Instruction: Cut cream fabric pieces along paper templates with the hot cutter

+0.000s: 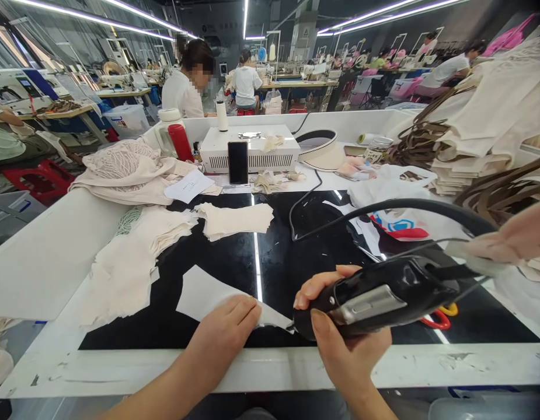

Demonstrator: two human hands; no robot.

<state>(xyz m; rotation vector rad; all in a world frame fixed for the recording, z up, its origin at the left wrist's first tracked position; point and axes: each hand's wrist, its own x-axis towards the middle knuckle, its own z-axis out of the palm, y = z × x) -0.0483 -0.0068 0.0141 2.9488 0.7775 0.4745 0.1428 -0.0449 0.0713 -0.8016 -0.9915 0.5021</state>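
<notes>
A white pattern piece (204, 294), broad at its left and tapering to the right, lies on the black board (278, 262). My left hand (228, 324) presses down on it with the palm down and the fingers lying together; some cream fabric may lie underneath, but I cannot tell. My right hand (344, 326) is wrapped round a black corded hand tool (379, 291) with a silver lever on its side. The tool's narrow metal tip meets the pattern piece's pointed right end. Another person's hand (510, 236), blurred, reaches in from the right beside the tool's rear and cord.
Cream fabric pieces (237, 220) and a larger stack (125, 262) lie on the left. Behind stand a phone (238, 163), a vented white box (252, 151) and a sun visor (322, 150). The black cord (296, 210) loops across the board. Scissors with red handles (438, 319) lie behind the tool.
</notes>
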